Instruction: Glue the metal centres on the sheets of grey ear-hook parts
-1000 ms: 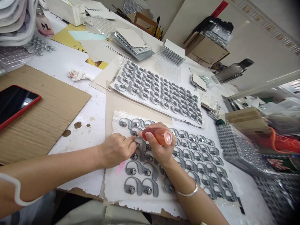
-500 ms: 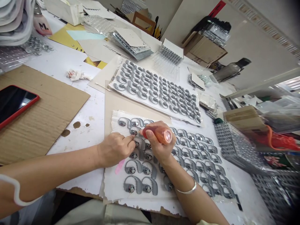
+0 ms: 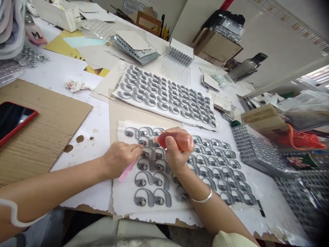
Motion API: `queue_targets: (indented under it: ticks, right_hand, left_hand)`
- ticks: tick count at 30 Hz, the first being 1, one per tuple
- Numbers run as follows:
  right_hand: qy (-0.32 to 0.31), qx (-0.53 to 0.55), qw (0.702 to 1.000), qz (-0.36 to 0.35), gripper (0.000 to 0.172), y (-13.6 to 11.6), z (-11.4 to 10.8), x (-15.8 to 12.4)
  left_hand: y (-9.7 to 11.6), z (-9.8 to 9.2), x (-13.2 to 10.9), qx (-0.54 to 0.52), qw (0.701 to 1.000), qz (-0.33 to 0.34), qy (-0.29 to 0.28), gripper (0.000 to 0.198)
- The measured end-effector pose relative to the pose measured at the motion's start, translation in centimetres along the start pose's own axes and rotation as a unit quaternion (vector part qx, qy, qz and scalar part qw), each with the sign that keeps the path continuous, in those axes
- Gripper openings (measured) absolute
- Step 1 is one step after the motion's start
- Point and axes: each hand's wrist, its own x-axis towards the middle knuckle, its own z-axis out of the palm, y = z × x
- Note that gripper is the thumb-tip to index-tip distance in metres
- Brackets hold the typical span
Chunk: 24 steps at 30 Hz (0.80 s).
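My right hand (image 3: 177, 156) is wrapped round a squeeze bottle (image 3: 177, 140) of reddish-orange liquid. The bottle lies tilted, its thin nozzle aimed left over the upper rows of grey ear-hook pieces (image 3: 160, 197). Closed in a pinch, my left hand (image 3: 119, 159) has a flat pink stick (image 3: 126, 172) protruding below it; whatever tip it has is hidden by the fingers. Those fingertips are beside a grey piece at the left edge of the near sheet (image 3: 123, 206). Each piece has a round part with a shiny centre. My right hand and forearm cover some of the rows.
A second sheet of grey ear-hook pieces (image 3: 164, 97) lies farther back. To the left, a red-cased phone (image 3: 15, 120) rests on cardboard (image 3: 51, 133). Beyond are a crumpled tissue (image 3: 77, 85) and an M-marked bottle (image 3: 36, 32). Stacked trays (image 3: 249, 154) stand at the right.
My right hand has tipped the bottle flatter, so its base shows less and its side more. The left hand sits slightly farther left in view, with more of the pink stick showing. The whole view has shifted slightly.
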Motion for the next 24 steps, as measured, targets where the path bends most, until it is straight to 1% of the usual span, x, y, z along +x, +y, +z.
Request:
queue_targets:
  ticks: [2, 5, 7, 9, 13, 16, 19, 21, 23, 24]
  right_hand:
    - [0.044, 0.05, 0.997, 0.044, 0.025, -0.1, 0.0, 0.7]
    - [0.095, 0.105, 0.982, 0.122, 0.034, -0.4, -0.4, 2.2]
    - [0.112, 0.151, 0.968, 0.167, 0.039, -0.6, -1.0, 3.5]
    - [0.104, 0.192, 0.957, 0.193, 0.044, -0.8, -2.0, 4.7]
    - [0.065, 0.229, 0.951, 0.196, 0.05, -1.2, -4.5, 6.8]
    - [0.049, 0.272, 0.942, 0.189, 0.047, -1.4, -6.7, 8.0]
    - [0.025, 0.333, 0.929, 0.157, 0.042, -1.8, -8.9, 8.9]
    - [-0.002, 0.351, 0.926, 0.138, 0.039, -2.4, -10.2, 9.4]
    - [-0.013, 0.367, 0.92, 0.137, 0.039, -3.2, -11.6, 9.8]
    - [-0.008, 0.381, 0.913, 0.144, 0.04, -3.6, -12.2, 9.9]
  left_hand:
    - [-0.3, -0.1, 0.0, -0.021, 1.0, -0.009, 0.006, 0.016]
    - [-0.6, -0.3, 0.1, -0.048, 0.999, -0.01, 0.019, 0.014]
    - [-0.7, -0.5, 0.2, -0.065, 0.997, -0.003, 0.033, 0.011]
    - [-0.7, -0.6, 0.3, -0.078, 0.996, 0.003, 0.047, 0.009]
    - [-0.7, -0.6, 0.3, -0.093, 0.994, -0.013, 0.056, 0.008]
    - [-0.7, -0.8, 0.3, -0.117, 0.991, -0.04, 0.045, 0.008]
    - [-0.7, -0.9, 0.3, -0.131, 0.989, -0.06, 0.029, 0.008]
    - [-0.8, -0.9, 0.2, -0.134, 0.988, -0.069, 0.018, 0.009]
    - [-0.8, -0.8, 0.1, -0.137, 0.988, -0.076, 0.01, 0.009]
    - [-0.8, -0.8, 0.0, -0.139, 0.987, -0.078, 0.007, 0.009]
